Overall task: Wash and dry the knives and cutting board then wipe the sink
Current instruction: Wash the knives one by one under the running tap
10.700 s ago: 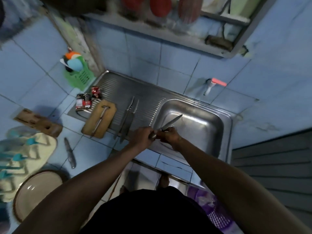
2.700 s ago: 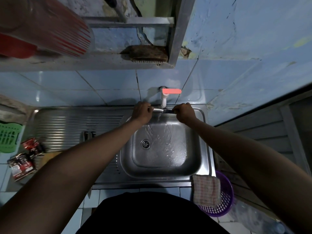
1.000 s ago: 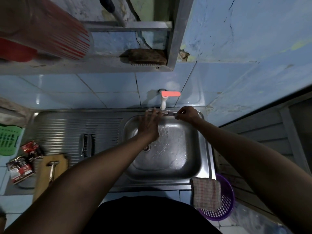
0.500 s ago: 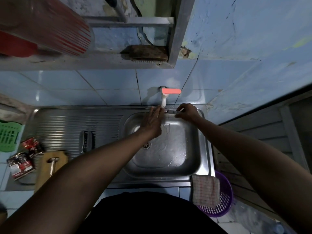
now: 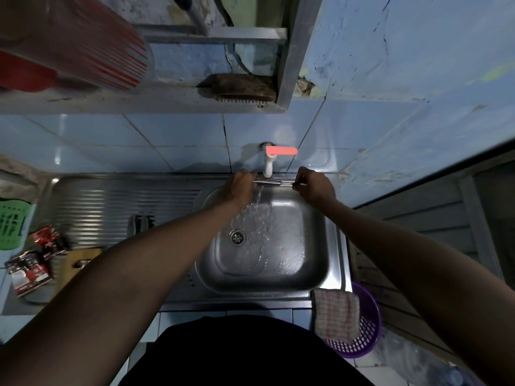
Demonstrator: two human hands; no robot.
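Knife gripped by left hand, pinched by right hand, beside illegible red packets.

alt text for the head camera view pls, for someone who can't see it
Both hands, left hand and right hand, hold a knife level under the running tap above a steel sink. A checked cloth hangs over the sink's front edge.

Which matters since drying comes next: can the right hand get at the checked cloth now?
Probably yes, once freed. The right hand is holding the knife under the tap. The cloth hangs uncovered over the sink rim's near right corner, below that arm, with nothing between.
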